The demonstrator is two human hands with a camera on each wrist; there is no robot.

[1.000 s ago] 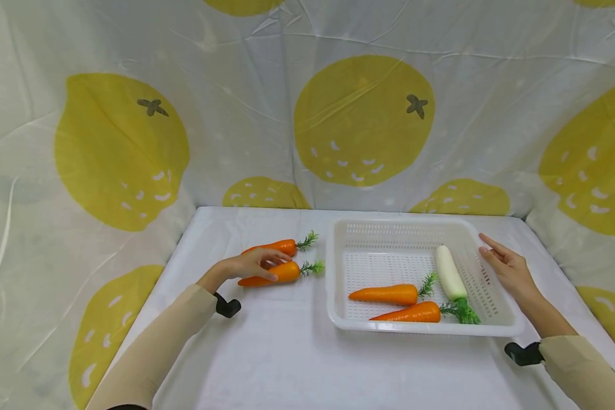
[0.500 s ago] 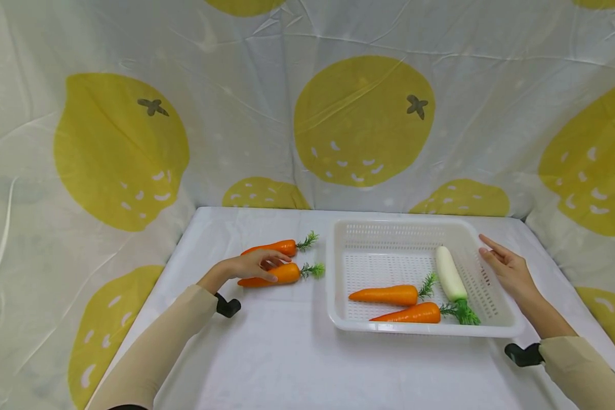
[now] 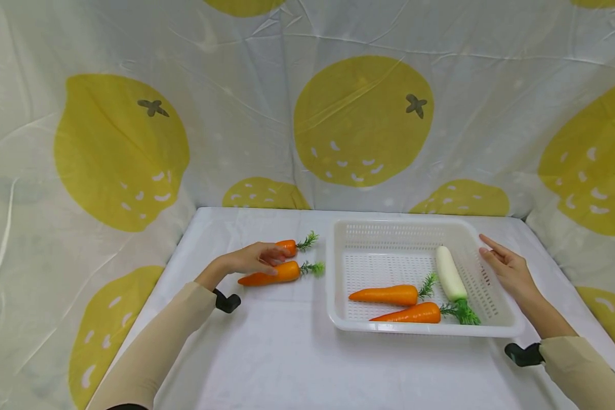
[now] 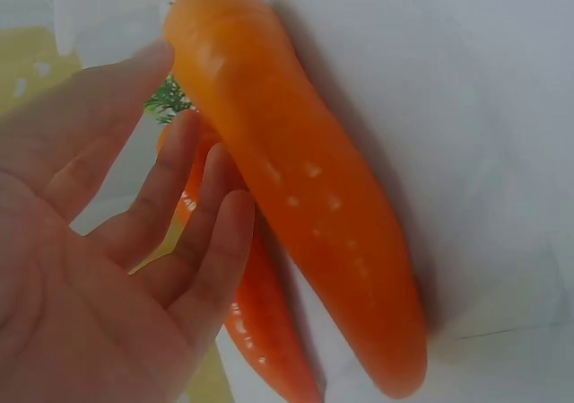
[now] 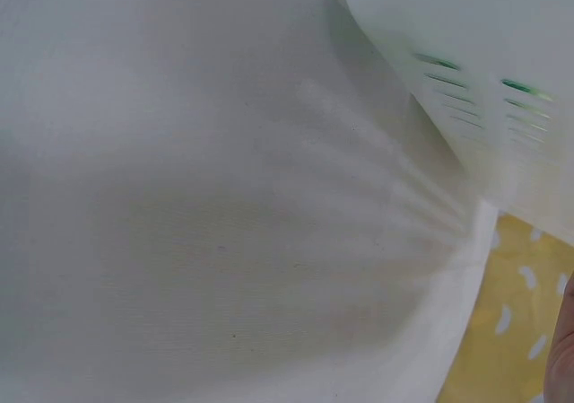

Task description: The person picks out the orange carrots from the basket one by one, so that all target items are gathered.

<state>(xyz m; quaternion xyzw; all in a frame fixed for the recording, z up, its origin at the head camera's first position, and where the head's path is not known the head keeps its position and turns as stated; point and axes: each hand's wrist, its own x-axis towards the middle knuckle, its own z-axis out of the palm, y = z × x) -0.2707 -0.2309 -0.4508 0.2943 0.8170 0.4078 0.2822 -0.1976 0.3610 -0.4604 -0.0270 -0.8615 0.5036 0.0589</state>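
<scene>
In the head view my left hand (image 3: pixel 253 259) hovers over two orange carrots lying side by side on the table. The far carrot (image 3: pixel 287 246) is partly hidden behind the hand; the near carrot (image 3: pixel 282 274) shows almost whole. In the left wrist view the fingers (image 4: pixel 211 232) are loosely bent beside the near carrot (image 4: pixel 296 179), gripping nothing; whether a fingertip touches it I cannot tell. My right hand (image 3: pixel 509 270) rests against the right side of a white plastic basket (image 3: pixel 420 328), with index finger straight and thumb at the rim.
Inside the basket lie two more carrots, the upper carrot (image 3: pixel 384 294) and the lower carrot (image 3: pixel 410 313), plus a white radish (image 3: pixel 448 273) with green leaves. A white cloth covers the table (image 3: pixel 277 364). Behind it hangs a lemon-print curtain (image 3: pixel 364 119).
My left hand has shifted slightly away from me, off the near carrot and further over the far one. My right hand and the basket stay in place.
</scene>
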